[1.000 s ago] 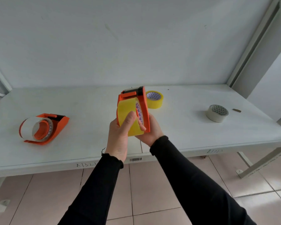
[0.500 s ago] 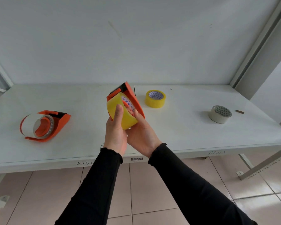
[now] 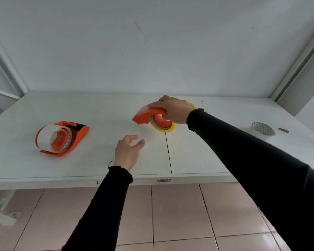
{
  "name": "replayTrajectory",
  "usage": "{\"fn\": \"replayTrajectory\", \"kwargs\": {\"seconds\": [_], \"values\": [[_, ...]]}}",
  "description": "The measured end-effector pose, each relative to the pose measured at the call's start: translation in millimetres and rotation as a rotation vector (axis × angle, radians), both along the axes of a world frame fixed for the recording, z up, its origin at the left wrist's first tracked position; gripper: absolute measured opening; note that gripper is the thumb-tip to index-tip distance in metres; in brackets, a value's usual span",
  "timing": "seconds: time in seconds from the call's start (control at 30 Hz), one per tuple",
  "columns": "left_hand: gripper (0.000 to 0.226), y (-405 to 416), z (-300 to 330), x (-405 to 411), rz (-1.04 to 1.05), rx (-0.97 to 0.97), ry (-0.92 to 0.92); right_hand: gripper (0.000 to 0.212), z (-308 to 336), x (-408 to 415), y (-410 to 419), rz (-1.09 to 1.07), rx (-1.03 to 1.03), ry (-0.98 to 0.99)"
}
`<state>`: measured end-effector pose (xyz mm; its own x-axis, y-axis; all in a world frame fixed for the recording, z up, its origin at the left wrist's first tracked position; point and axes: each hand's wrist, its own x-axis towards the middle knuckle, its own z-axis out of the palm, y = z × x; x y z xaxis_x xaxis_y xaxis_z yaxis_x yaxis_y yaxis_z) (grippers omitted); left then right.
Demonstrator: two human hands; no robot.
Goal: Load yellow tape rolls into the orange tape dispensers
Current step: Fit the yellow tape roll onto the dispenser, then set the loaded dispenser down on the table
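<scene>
Head camera, over a white table: a person in black sleeves reaches forward with the right hand, its fingers closed over the top of an orange tape dispenser loaded with a yellow tape roll. The dispenser sits low at the table's middle, tilted, its nose pointing left; whether it touches the surface cannot be told. A sliver of a second yellow roll shows just behind the right hand, mostly hidden. The left hand hangs above the near part of the table, fingers loosely spread and curled, holding nothing. Well to the left lies another orange dispenser on its side, carrying a whitish roll. Near the table's right edge rests a pale roll of tape, with a small brown object just beside it.
</scene>
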<state>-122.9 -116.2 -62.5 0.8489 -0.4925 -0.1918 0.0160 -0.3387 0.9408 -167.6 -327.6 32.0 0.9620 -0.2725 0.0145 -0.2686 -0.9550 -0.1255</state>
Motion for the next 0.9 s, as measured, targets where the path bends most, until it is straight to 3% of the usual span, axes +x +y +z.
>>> {"fn": "replayTrajectory", "kwargs": {"seconds": [0.07,0.17,0.43,0.53,0.63,0.77,0.9], "values": [[0.037,3,-2,4,-0.016,0.127,-0.125,0.058,1,13,-2,0.051,-0.178,0.118],[0.032,6,-4,8,-0.029,0.231,-0.240,0.061,-6,28,-11,0.078,-0.271,0.234],[0.031,8,-4,16,-0.096,0.321,-0.361,0.083,5,41,-17,0.092,-0.211,0.494],[0.032,11,0,18,-0.086,0.471,-0.541,0.068,17,66,-3,0.107,-0.108,0.351],[0.033,13,6,18,-0.098,0.648,-0.736,0.047,17,96,22,0.159,-0.228,0.255],[0.034,9,11,15,-0.177,0.808,-0.898,0.052,-4,127,60,0.245,-0.335,0.390],[0.034,8,9,9,-0.267,0.859,-0.935,0.056,-5,139,68,0.211,-0.084,0.346]]}}
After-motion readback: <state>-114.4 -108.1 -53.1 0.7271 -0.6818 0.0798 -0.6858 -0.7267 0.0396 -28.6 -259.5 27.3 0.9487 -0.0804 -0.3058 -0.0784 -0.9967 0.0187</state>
